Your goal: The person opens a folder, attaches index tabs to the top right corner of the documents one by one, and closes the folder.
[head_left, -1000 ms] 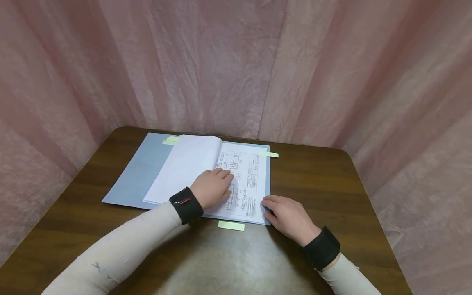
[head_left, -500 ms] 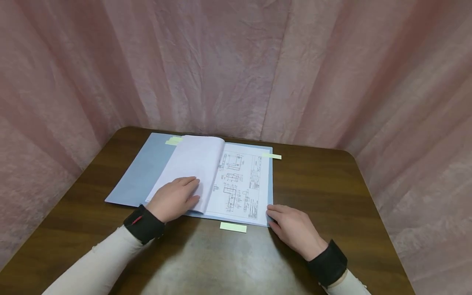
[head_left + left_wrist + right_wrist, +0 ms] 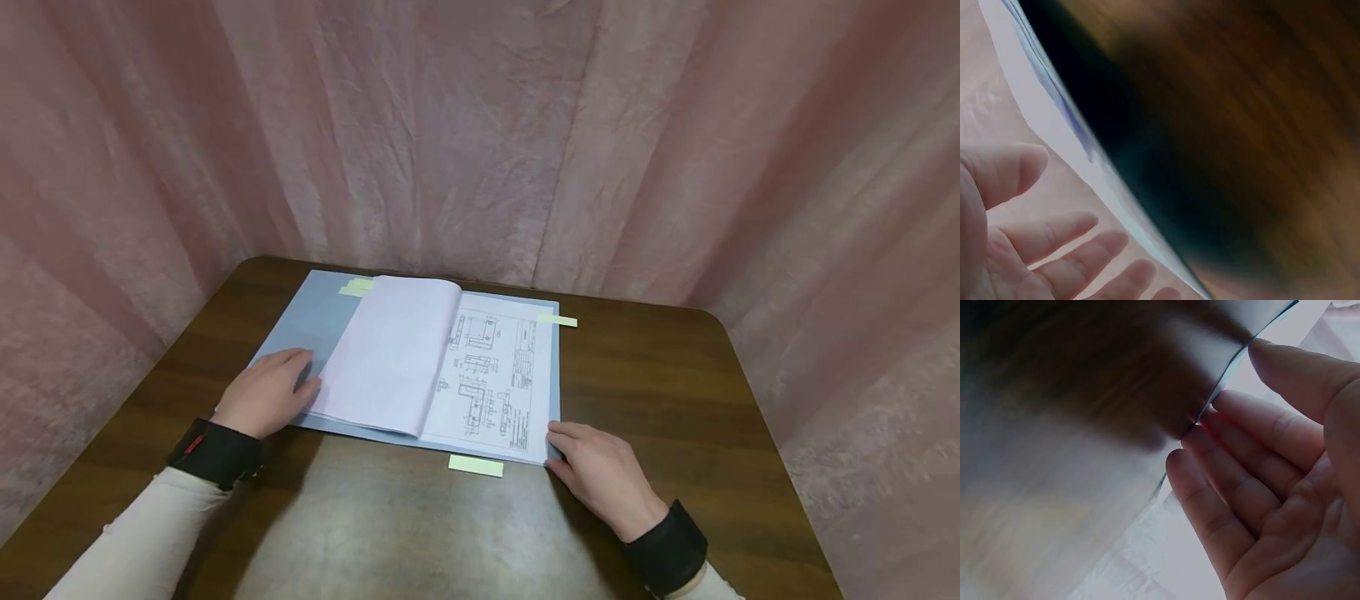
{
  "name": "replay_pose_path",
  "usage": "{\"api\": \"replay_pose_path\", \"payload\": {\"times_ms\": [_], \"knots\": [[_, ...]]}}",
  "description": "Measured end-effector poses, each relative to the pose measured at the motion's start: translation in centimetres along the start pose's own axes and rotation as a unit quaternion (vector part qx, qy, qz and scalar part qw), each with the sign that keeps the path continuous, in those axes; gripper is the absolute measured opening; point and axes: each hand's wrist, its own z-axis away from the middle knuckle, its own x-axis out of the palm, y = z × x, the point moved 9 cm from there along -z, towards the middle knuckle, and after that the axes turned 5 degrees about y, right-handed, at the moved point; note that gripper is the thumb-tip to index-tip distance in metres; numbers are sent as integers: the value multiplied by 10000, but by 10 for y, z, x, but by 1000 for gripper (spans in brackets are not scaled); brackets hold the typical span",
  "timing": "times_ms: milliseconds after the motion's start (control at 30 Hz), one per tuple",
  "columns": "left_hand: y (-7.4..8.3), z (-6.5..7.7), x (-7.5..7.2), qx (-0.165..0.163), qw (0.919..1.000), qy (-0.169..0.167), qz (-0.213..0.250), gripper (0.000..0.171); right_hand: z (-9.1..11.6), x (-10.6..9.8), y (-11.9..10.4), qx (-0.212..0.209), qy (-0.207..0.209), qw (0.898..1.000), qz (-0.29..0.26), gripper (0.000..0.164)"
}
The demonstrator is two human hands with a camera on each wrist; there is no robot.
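A light blue folder (image 3: 318,312) lies spread on the table, with blank white pages (image 3: 390,350) turned toward the left. On its right side a sheet with technical drawings (image 3: 483,371) is exposed. My left hand (image 3: 262,396) is over the left cover's near part, its thumb close to the blank pages' edge; the left wrist view shows loosely spread fingers (image 3: 1094,256) with nothing held. At the folder's near right corner is my right hand (image 3: 603,475). Its fingertips touch the edge there, fingers (image 3: 1235,487) nearly straight in the right wrist view.
Pale green sticky strips (image 3: 356,287) mark the far left of the folder, and another strip (image 3: 557,320) juts from its right edge. One more strip (image 3: 476,466) lies along the near edge. Pink curtains (image 3: 480,142) surround the brown wooden table (image 3: 645,375).
My left hand has swept left from the drawing sheet, across the blank pages, to the left cover. More of the drawing now shows. The right hand stays near the corner.
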Motion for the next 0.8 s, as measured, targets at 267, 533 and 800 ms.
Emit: {"api": "replay_pose_path", "payload": {"times_ms": [267, 533, 800], "knots": [[-37, 5, 0, -555, 9984, -7, -79, 57, 0, 2, 1, 190, -132, 9997, 42, 41], [-60, 6, 2, -890, 9956, -215, 184, 62, -1, 2, 2, 277, -153, 9994, 103, 41], [-67, 1, -4, -882, 9957, -13, 289, 61, -1, 2, 2, 217, -147, 9996, 50, 40]]}}
